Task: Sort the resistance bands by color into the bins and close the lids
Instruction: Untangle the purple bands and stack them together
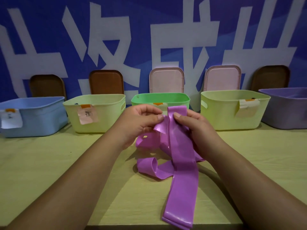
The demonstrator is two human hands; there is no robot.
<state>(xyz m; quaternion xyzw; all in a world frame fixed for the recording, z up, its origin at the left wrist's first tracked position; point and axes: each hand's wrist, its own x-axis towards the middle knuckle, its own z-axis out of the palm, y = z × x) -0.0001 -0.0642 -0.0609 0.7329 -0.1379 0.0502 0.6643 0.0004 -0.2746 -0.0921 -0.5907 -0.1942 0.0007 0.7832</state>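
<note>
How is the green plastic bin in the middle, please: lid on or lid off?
Off: the green plastic bin stands open-topped; a pale pink lid stands upright behind it.

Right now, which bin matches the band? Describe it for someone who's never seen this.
Five open bins line the table's far edge below the blue banner. The purple bin is the rightmost, cut off by the frame. Only it is lavender; its neighbour is yellow-green.
</note>
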